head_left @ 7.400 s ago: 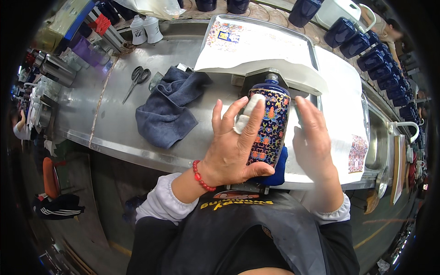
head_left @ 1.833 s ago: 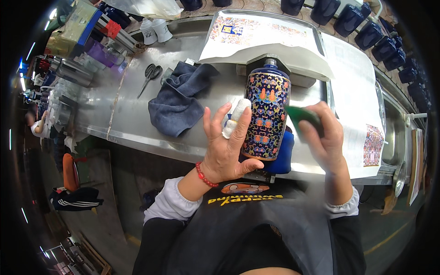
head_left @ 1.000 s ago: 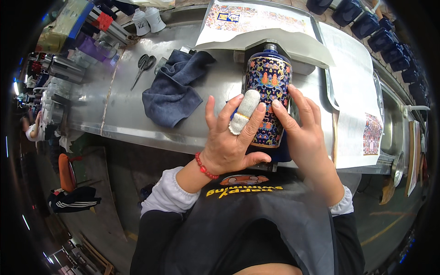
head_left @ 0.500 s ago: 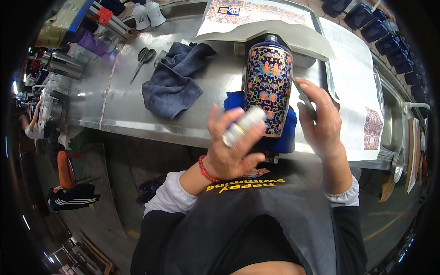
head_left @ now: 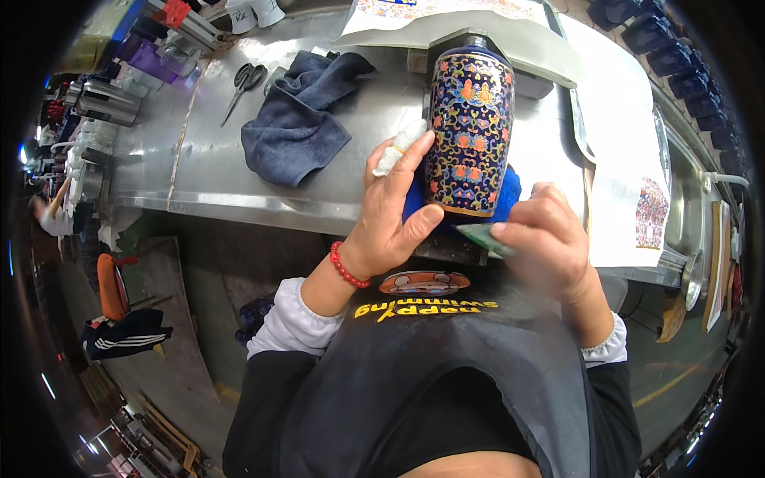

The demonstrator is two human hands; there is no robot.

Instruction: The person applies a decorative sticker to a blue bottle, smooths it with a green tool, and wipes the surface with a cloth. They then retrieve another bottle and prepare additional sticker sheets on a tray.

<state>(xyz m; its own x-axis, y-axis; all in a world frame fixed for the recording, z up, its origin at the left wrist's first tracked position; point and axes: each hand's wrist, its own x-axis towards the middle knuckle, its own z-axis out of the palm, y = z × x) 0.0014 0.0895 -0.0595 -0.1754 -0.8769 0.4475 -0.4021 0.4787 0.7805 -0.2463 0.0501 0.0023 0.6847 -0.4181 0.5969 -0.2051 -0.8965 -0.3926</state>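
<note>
A dark blue bottle-shaped vase (head_left: 470, 131) with a colourful floral pattern lies on a blue cloth (head_left: 504, 199), its narrow neck pointing away from me. My left hand (head_left: 392, 211) rests against its left side, index finger along the wall and thumb at the base. White wrapping (head_left: 400, 148) covers a finger of that hand. Pinched in my right hand (head_left: 550, 239) is a thin green scraper (head_left: 484, 239), just beyond the near end of the vase and apart from it. That hand is partly blurred.
A crumpled grey-blue cloth (head_left: 299, 119) and black-handled scissors (head_left: 244, 89) lie on the metal table (head_left: 191, 179) to the left. Patterned paper sheets (head_left: 621, 183) cover the right side, near a sink (head_left: 681, 207). Several dark blue vessels (head_left: 661, 40) stand at the far right.
My left hand has moved up and settled against the vase. The right hand has come down from the vase's right side to its near end, still holding the scraper.
</note>
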